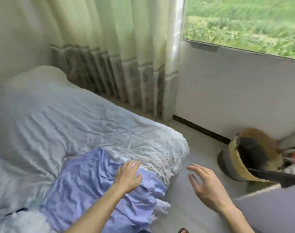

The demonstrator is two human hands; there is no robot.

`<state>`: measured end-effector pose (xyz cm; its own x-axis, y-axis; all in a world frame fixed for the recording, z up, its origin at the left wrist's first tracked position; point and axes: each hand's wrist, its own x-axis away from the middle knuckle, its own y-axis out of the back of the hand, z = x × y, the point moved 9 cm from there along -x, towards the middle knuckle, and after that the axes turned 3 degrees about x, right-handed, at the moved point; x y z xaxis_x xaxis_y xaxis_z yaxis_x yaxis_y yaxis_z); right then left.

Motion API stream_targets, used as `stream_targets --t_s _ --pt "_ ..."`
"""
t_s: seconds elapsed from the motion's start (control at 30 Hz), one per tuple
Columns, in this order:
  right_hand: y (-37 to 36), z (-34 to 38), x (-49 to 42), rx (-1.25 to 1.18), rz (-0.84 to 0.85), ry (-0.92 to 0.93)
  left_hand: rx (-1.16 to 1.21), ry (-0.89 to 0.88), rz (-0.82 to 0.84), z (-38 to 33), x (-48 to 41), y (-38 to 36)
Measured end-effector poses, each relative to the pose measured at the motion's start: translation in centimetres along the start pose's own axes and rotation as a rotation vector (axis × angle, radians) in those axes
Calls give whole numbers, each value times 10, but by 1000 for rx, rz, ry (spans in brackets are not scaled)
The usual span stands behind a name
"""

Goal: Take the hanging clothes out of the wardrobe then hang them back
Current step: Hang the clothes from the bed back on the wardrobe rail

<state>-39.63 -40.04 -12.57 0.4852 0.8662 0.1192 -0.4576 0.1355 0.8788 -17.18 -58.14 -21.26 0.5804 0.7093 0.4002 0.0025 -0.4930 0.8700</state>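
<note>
Bed (76,118) | lilac garment (86,185) under left hand (129,176) | straw hat (241,158) on floor (202,148)

The purple cloth (92,190) on the near end of the bed (59,115) runs off the bottom edge, the straw hat (254,153) at the right is all blurry, and only the tip of a shoe (183,230) shows at the bottom.

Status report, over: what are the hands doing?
Left hand rests on purple garment on bed. Right hand open, empty, over floor. Wardrobe not in view.
</note>
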Motion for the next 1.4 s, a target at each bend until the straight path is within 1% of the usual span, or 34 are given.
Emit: stream_targets --t_s 0.1,0.2,0.3,0.4,0.5,0.6,0.73,0.83,0.97,1.07,1.2,1.33,1.4 --pt "-46 64 -29 -8 164 191 107 246 -51 88 41 -1" --pt "-82 116 -49 13 284 380 188 424 -58 144 86 -22" --pt "-121 148 -57 47 404 526 274 578 -46 176 132 -51" --pt "-152 173 -64 75 458 658 347 730 -44 195 171 -83" --pt "-192 185 -64 155 560 715 397 825 -56 204 197 -107" --pt "-239 186 -63 240 691 708 437 859 -13 210 204 -132" --pt "-297 187 -70 400 860 671 473 861 85 233 185 -160" --pt "-332 197 -87 441 909 624 510 846 140 262 156 -172" --pt "-393 217 -119 469 970 544 520 817 188 327 105 -176" --pt "-441 237 -141 551 973 513 483 837 152 393 72 -167" --pt "-495 264 -164 652 944 537 420 909 65 490 36 -148" --pt "-539 271 -180 732 1013 522 371 940 -66 577 6 -133" --pt "-548 268 -182 760 1038 499 414 954 -97 606 -3 -134"
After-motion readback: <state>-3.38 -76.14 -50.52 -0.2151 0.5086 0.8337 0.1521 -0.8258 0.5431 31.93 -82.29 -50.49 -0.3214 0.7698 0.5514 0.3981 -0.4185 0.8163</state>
